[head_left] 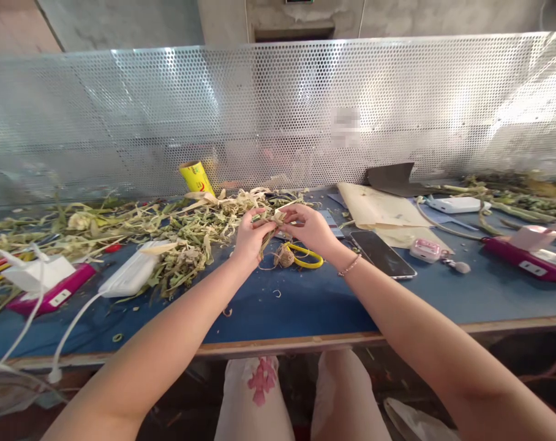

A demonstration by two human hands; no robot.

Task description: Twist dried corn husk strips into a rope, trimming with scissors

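Note:
My left hand (250, 236) and my right hand (308, 226) meet over the blue table (305, 306), both pinched on a small bundle of dried plant strips (272, 222) held between them. Just below the hands lies a small ball of twine (285, 256) beside yellow-handled scissors (308, 257). A large heap of dried leaves and stems (168, 226) spreads to the left of the hands.
A black phone (383, 253), a pink case (425, 250), brown paper (374, 208) and a white power bank (457, 204) lie right. Magenta devices (526, 257) (52, 294), a white charger (131, 275) with cables, and a yellow tube (196, 177) are around. Perforated metal screen (278, 110) behind.

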